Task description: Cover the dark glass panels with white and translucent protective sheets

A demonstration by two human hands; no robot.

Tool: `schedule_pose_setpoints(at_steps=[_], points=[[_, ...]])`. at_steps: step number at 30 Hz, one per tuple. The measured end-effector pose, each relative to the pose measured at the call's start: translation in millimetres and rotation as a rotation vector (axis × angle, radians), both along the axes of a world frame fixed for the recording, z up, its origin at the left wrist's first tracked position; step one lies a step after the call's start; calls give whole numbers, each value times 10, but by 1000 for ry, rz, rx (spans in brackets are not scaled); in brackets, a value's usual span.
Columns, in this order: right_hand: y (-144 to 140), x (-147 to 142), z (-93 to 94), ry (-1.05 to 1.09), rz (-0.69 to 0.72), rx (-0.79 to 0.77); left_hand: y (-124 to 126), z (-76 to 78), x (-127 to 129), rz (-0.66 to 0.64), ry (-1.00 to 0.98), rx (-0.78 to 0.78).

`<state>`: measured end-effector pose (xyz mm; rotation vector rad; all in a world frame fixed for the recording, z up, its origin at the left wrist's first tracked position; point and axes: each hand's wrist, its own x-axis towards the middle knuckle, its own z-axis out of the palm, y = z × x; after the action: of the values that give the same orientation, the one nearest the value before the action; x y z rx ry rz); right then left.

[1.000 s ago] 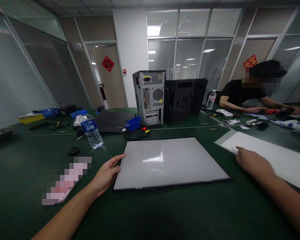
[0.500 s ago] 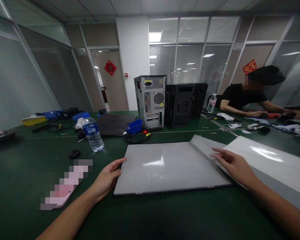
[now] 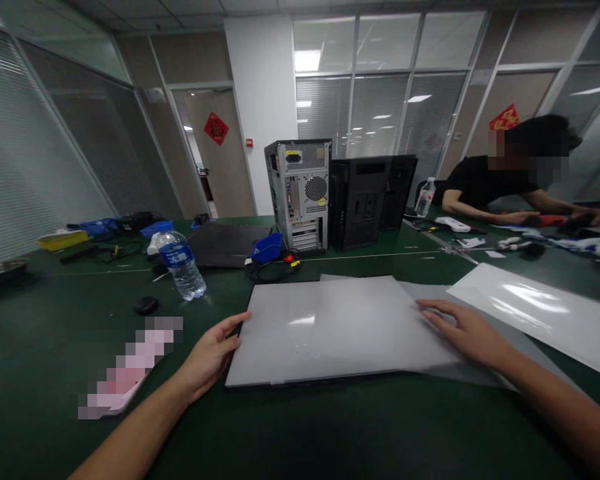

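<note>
— Where are the hands?

— The left hand [image 3: 211,355] rests open at the left edge of the flat panel [image 3: 300,353], fingers just touching its rim. The right hand [image 3: 467,331] lies flat, palm down, fingers spread, on a thin grey sheet [image 3: 360,313].

— And the sheet?

— It lies over the panel, covering most of its top and running off the right edge onto the green table [image 3: 300,433]. The panel sits between the two hands, straight ahead.

— Anything close by?

— A white sheet [image 3: 535,313] lies on the table just right of the right hand. A water bottle [image 3: 181,264] stands beyond the left hand, and two computer cases [image 3: 340,193] stand behind the panel. Another person [image 3: 490,183] works at the far right.
</note>
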<state>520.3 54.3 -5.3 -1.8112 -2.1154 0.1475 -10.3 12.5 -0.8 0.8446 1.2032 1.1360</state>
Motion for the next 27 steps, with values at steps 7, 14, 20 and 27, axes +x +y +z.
schedule_pose_setpoints(at_steps=[7, 14, 20, 27], points=[[-40, -12, 34, -189, -132, 12, 9, -45, -37, -13, 2, 7], [-78, -109, 48, 83, 112, 22, 23, -49, -42, -10, 12, 42], [-54, -83, 31, -29, 229, -52, 18, -44, -34, 0, 35, 34], [-39, -64, 3, -186, 135, 31, 25, -89, -65, -41, 46, 46]])
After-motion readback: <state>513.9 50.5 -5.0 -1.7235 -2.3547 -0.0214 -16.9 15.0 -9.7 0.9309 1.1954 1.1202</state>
